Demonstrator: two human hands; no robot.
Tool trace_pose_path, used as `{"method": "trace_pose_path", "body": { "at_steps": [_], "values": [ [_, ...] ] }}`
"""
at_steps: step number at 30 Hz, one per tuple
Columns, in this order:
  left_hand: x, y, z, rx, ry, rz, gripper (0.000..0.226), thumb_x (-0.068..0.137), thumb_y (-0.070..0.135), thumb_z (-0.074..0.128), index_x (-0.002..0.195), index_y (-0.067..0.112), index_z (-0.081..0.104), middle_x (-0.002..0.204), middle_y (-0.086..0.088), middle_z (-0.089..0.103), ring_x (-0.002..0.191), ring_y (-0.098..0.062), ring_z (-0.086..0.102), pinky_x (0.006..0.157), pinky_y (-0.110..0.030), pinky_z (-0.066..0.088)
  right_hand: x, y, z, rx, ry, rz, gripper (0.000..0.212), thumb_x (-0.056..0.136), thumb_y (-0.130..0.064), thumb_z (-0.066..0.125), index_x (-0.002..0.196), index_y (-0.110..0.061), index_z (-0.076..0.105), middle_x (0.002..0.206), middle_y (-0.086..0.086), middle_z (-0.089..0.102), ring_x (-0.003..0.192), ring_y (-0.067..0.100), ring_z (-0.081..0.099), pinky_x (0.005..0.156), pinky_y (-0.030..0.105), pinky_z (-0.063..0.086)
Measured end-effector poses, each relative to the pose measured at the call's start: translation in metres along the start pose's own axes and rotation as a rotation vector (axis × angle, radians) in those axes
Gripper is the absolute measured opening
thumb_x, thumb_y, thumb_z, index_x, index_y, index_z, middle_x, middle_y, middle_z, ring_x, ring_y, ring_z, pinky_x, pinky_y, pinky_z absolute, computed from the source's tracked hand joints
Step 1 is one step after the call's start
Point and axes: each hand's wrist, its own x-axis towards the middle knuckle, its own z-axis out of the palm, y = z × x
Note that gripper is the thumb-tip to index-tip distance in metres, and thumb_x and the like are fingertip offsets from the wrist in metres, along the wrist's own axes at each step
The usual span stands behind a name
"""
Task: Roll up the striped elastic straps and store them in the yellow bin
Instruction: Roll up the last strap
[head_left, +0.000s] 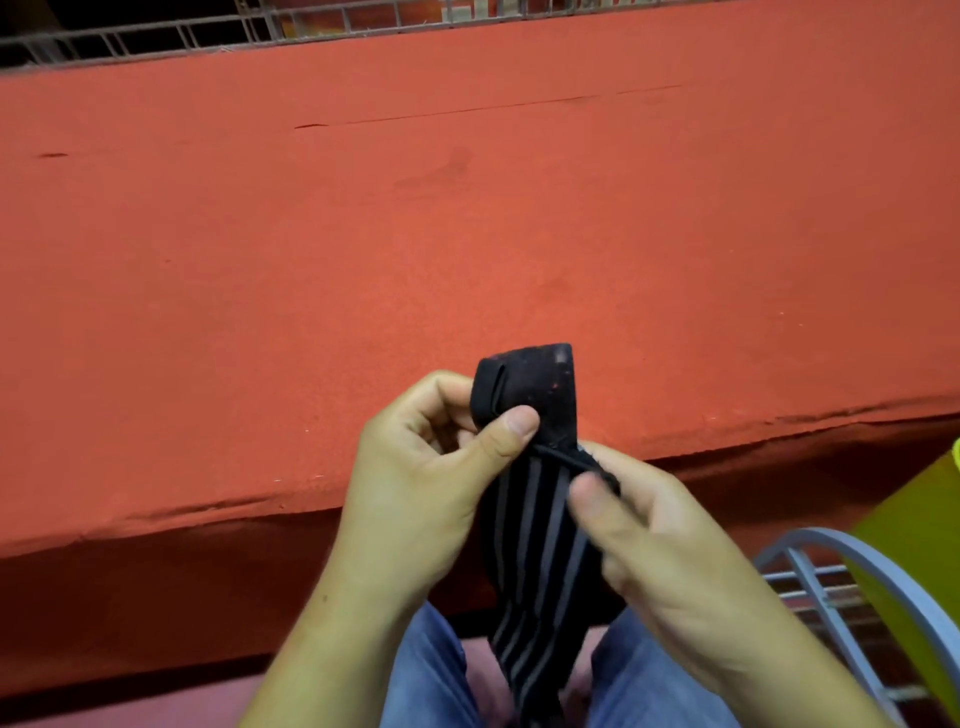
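Observation:
A black elastic strap with grey stripes (530, 545) hangs between my hands down toward my lap. Its plain black end (540, 389) sticks up above my fingers, folded over at the top left. My left hand (431, 478) pinches the strap near that end, thumb pressed on the front. My right hand (660, 540) grips the striped part just below, thumb on top and fingers curled behind. The yellow bin (919, 530) shows only as a corner at the right edge, beside my right forearm.
A wide red felt-covered table (467, 234) fills the view ahead, its front edge running just beyond my hands. A grey metal wire rack (826, 577) stands at lower right against the bin. Metal grating (156, 36) lines the far edge. My jeans (431, 670) show below.

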Motion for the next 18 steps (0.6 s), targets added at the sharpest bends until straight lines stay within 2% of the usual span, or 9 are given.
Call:
{"method": "trace_pose_path", "body": {
  "at_steps": [1,3,6,8,11,15,18],
  "values": [
    [0.000,0.000,0.001,-0.020,0.003,-0.012,0.014,0.079,0.029,0.084,0.080,0.021,0.072,0.070,0.002,0.058,0.066,-0.014,0.050,0.059,-0.022,0.044,0.001,0.004,-0.001,-0.148,0.068,-0.027,0.036,0.091,-0.048,0.075,0.123,-0.030,0.076,0.123,0.004,0.078,0.120,0.027,0.072,0.105,0.044,0.057],
    [0.000,0.002,0.002,-0.066,-0.011,-0.055,0.013,0.077,0.029,0.082,0.085,0.023,0.075,0.070,0.006,0.061,0.066,-0.013,0.054,0.059,-0.020,0.048,0.002,0.007,0.000,-0.261,0.194,-0.048,0.025,0.092,-0.036,0.070,0.113,-0.026,0.077,0.110,0.009,0.081,0.109,0.036,0.074,0.097,0.052,0.058],
    [0.000,0.000,-0.003,-0.106,-0.088,-0.101,0.034,0.077,0.033,0.082,0.106,0.019,0.075,0.093,-0.006,0.077,0.083,-0.014,0.070,0.075,-0.022,0.057,0.003,0.006,0.001,-0.226,0.218,-0.024,0.023,0.093,-0.035,0.068,0.112,-0.027,0.078,0.109,0.008,0.081,0.107,0.033,0.076,0.098,0.052,0.059],
    [0.000,0.002,-0.009,-0.085,-0.081,-0.112,0.039,0.078,0.033,0.081,0.113,0.016,0.074,0.104,-0.014,0.076,0.089,-0.015,0.072,0.078,-0.022,0.057,0.002,0.004,0.000,-0.207,0.221,-0.003,0.024,0.093,-0.036,0.068,0.112,-0.026,0.079,0.109,0.007,0.081,0.107,0.031,0.077,0.100,0.054,0.058],
    [0.002,0.004,-0.014,-0.033,-0.022,-0.091,0.028,0.078,0.024,0.080,0.103,0.014,0.077,0.092,-0.010,0.078,0.082,-0.014,0.071,0.075,-0.021,0.057,0.001,0.006,-0.004,-0.211,0.222,0.025,0.024,0.092,-0.037,0.069,0.109,-0.024,0.079,0.107,0.010,0.081,0.104,0.031,0.077,0.099,0.054,0.058],
    [0.002,0.008,-0.015,-0.024,-0.077,-0.089,0.023,0.079,0.022,0.077,0.100,0.013,0.080,0.092,-0.010,0.080,0.083,-0.017,0.075,0.074,-0.025,0.059,0.000,0.005,-0.002,-0.206,0.189,0.042,0.024,0.092,-0.037,0.069,0.104,-0.019,0.079,0.097,0.013,0.080,0.086,0.017,0.072,0.081,0.036,0.057],
    [0.001,0.009,-0.013,-0.043,-0.050,-0.083,0.016,0.076,0.025,0.078,0.088,0.013,0.079,0.077,-0.006,0.076,0.068,-0.011,0.070,0.064,-0.020,0.055,0.001,0.004,-0.001,-0.209,0.170,0.044,0.031,0.092,-0.042,0.068,0.101,-0.014,0.078,0.092,0.015,0.078,0.083,0.015,0.069,0.077,0.032,0.054]
  ]
}}
